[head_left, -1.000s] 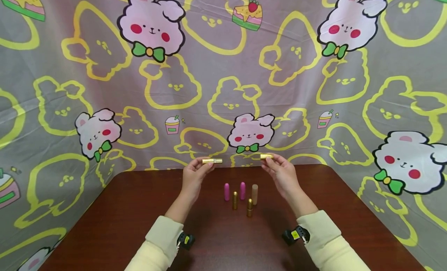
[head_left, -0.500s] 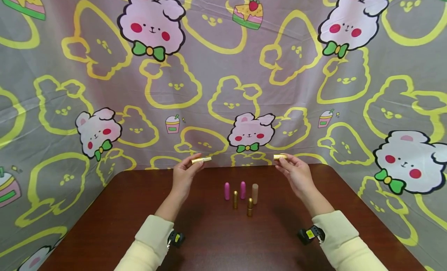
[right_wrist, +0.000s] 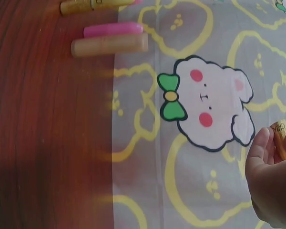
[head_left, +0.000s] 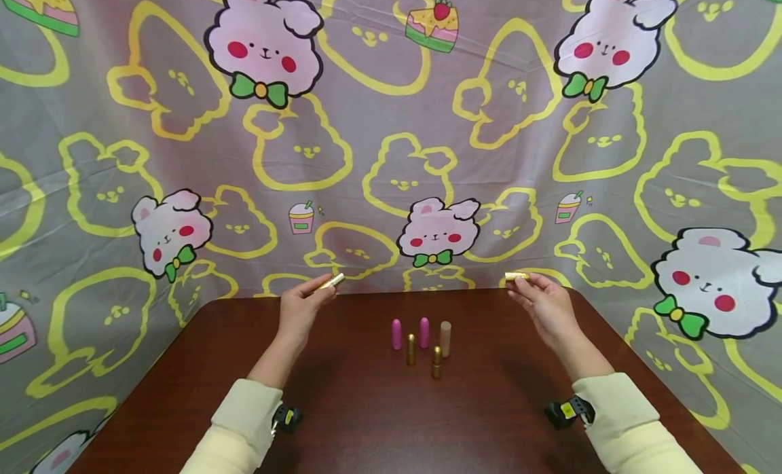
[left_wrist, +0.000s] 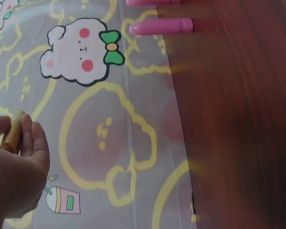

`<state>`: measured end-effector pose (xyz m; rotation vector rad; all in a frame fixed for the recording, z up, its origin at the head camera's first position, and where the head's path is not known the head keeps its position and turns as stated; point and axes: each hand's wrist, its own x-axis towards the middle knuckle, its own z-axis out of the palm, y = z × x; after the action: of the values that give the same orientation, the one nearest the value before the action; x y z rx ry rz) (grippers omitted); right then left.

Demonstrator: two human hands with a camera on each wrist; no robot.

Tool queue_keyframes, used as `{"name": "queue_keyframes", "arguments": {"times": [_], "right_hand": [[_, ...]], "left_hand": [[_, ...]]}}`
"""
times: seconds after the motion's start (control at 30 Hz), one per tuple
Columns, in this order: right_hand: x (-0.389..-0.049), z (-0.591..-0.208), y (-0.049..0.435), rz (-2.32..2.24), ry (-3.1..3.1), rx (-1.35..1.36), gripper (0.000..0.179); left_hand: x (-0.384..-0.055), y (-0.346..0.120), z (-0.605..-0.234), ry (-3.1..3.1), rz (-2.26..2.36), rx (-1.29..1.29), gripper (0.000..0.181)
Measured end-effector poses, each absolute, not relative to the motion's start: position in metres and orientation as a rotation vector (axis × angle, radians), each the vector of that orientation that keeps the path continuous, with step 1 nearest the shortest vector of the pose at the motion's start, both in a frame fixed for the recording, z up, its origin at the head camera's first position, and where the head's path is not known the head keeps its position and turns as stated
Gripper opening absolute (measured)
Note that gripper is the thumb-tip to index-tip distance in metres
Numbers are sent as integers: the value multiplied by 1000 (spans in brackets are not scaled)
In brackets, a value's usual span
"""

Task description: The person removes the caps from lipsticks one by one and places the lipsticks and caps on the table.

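Note:
My left hand [head_left: 302, 307] pinches a slim gold lipstick tube [head_left: 332, 282], held tilted above the far left part of the table. In the left wrist view its pale end sticks up between thumb and fingers. Across from it, my right hand [head_left: 548, 307] grips a gold lipstick cap [head_left: 516, 276] by its side, roughly level. Dark lettering shows on this cap in the right wrist view. The two pieces are well apart, with the standing lipsticks between the hands and lower in the head view.
On the brown table [head_left: 366, 420] stand two pink lipsticks [head_left: 396, 335], a plain gold one [head_left: 411, 350], a banded gold one [head_left: 436, 362] and a tan tube [head_left: 445, 339]. A cartoon-printed cloth [head_left: 342, 155] hangs right behind the table's far edge.
Both hands have moved steadily apart, the left hand leftward with the tube and the right hand rightward with the cap. The tube has tilted more. The standing lipsticks have stayed put.

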<state>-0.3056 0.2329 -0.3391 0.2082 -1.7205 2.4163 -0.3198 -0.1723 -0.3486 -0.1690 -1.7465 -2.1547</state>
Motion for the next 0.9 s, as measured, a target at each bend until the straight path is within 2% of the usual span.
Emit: {"name": "queue_keyframes", "arguments": {"times": [0.13, 0.37, 0.5, 0.57, 0.8, 0.9], "right_hand": [[-306, -342, 242, 2417, -1721, 208, 11], [-306, -347, 258, 2358, -1797, 162, 23], [-306, -349, 266, 2346, -1818, 154, 26], [-306, -350, 270, 2339, -1827, 152, 22], [-307, -355, 286, 2209, -1994, 112, 34], [-308, -356, 293, 2169, -2049, 97, 34]], "left_hand": [[-318, -181, -349, -1896, -2038, -84, 33], [-317, -191, -350, -2000, -1950, -24, 30], [-316, -198, -352, -1997, -1935, -5, 31], [-316, -202, -353, -2002, -1917, 5, 31], [-318, -216, -356, -2082, -1832, 61, 33], [-319, -222, -357, -2120, -1800, 67, 36]]}}
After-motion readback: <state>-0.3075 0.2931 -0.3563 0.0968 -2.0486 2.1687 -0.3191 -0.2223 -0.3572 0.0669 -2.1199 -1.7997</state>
